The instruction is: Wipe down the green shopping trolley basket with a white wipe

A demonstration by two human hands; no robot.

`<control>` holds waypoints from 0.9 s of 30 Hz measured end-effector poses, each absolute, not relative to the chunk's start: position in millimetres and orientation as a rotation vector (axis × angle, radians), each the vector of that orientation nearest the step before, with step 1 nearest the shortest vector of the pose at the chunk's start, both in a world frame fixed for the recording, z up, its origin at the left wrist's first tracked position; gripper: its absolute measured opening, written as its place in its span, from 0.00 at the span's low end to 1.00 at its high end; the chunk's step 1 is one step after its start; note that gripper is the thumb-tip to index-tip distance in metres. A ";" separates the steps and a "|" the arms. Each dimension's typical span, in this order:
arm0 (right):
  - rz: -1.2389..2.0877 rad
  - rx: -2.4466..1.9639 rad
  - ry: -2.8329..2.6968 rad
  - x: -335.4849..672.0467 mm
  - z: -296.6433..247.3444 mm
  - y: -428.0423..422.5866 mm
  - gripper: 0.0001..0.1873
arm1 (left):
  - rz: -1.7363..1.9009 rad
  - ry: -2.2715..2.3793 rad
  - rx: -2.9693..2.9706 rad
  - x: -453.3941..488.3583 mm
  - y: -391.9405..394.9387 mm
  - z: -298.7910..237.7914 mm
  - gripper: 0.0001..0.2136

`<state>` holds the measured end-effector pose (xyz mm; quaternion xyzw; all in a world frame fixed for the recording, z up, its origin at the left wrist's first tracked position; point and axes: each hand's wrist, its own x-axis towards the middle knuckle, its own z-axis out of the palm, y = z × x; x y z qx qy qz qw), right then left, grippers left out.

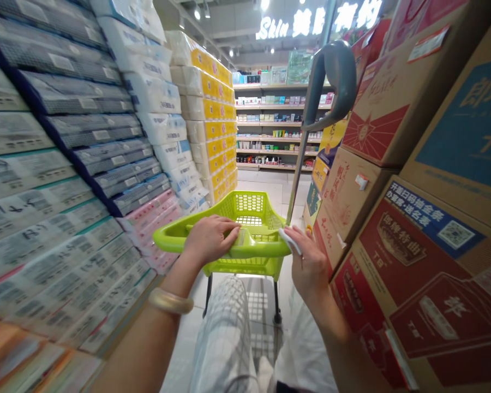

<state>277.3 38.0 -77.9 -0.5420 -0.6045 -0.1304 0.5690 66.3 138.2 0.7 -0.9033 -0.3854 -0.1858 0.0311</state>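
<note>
A lime-green plastic shopping cart (265, 251) with a perforated basket is in front of my legs. My left hand (213, 237) is closed over the left part of its handle bar, and a pale bangle circles that wrist. At the handle's right end, my right hand (309, 262) is closed with a folded white piece like a tissue (291, 240) at its fingers. Its fingertips are partly hidden. Beside that hand rises a thin metal shaft (298, 177) topped by a grey looped handle (331, 82); its lower end is hidden, and I cannot tell whether the hand touches it.
On the left stand stacked white packs (159, 93) and yellow-banded packs (216, 114). Cardboard cartons (368, 103) are piled close on the right. The tiled aisle floor (265, 179) leads to shelves of small goods (270, 123) under a lit sign (319, 19).
</note>
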 end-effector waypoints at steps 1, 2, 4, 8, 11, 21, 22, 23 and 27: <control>-0.316 -1.292 -1.371 281.5 -79.0 37.5 0.19 | -0.573 -1.189 -2.783 65.7 136.0 0.7 0.20; -0.324 -1.304 -1.341 282.2 -79.3 36.5 0.18 | -0.574 -1.193 -2.782 65.2 133.8 0.8 0.20; -0.328 -1.289 -1.373 272.4 -77.6 33.3 0.19 | -0.580 -1.201 -2.777 64.0 130.0 1.1 0.20; -0.306 -1.155 -1.633 236.6 -69.5 27.2 0.23 | -0.600 -1.213 -2.764 59.7 124.6 2.0 0.20; -0.304 -1.144 -1.621 236.9 -67.7 27.5 0.23 | -0.600 -1.207 -2.764 56.7 121.0 1.9 0.19; -0.350 -1.254 -1.513 252.6 -71.3 17.0 0.19 | -0.606 -1.206 -2.759 60.7 106.8 1.6 0.18; -0.344 -1.219 -1.580 243.8 -70.1 15.2 0.21 | -0.603 -1.205 -2.756 60.6 106.0 1.7 0.18; -0.334 -1.182 -1.635 237.1 -69.1 13.9 0.22 | -0.603 -1.203 -2.753 60.3 105.4 1.8 0.18; -0.286 -1.158 -1.614 243.9 -69.6 14.3 0.22 | -0.615 -1.210 -2.739 59.2 102.4 2.0 0.17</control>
